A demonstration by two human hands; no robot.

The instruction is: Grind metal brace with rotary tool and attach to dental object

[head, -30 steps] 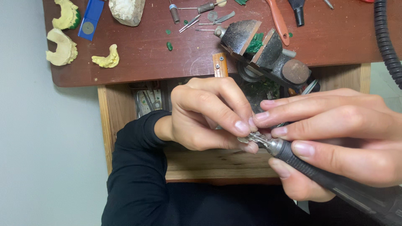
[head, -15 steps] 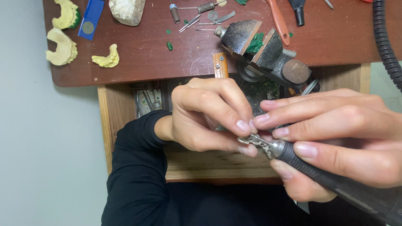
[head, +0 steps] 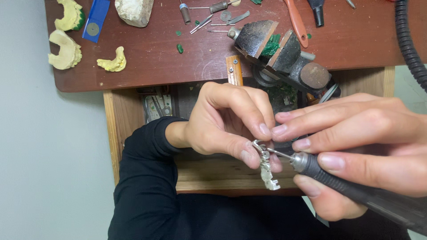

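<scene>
We found a small silvery metal casting [head: 267,167] held in the air just in front of the bench edge, above a dark lap. The left hand [head: 227,122] pinched its upper end between thumb and fingertips, the fingers curled close about it. The right hand [head: 364,146] was closed around a dark rotary handpiece [head: 356,193], gripped like a pen, and its thin bur met the top of the casting. The index fingertips of both hands touched above the piece. A black sleeve [head: 147,178] covered the left forearm.

Behind the hands stood an open wooden drawer frame [head: 116,129] under the bench, with small metal tools lying in its left corner. A narrow wooden bench pin [head: 234,71] projected from the edge of the reddish-brown benchtop [head: 169,62]. A dark, worn vise [head: 284,55] sat just right of the pin, with green wax-like scraps between its jaws.

Three yellow dental casts [head: 66,42] lay at the benchtop's far left, beside a blue flat tool [head: 95,20] and a pale stone lump [head: 133,10]. Loose burs [head: 209,18] and orange-handled pliers [head: 296,20] lay along the back. A black ribbed hose [head: 407,42] ran down the right side. The surroundings on the left were plain pale grey.
</scene>
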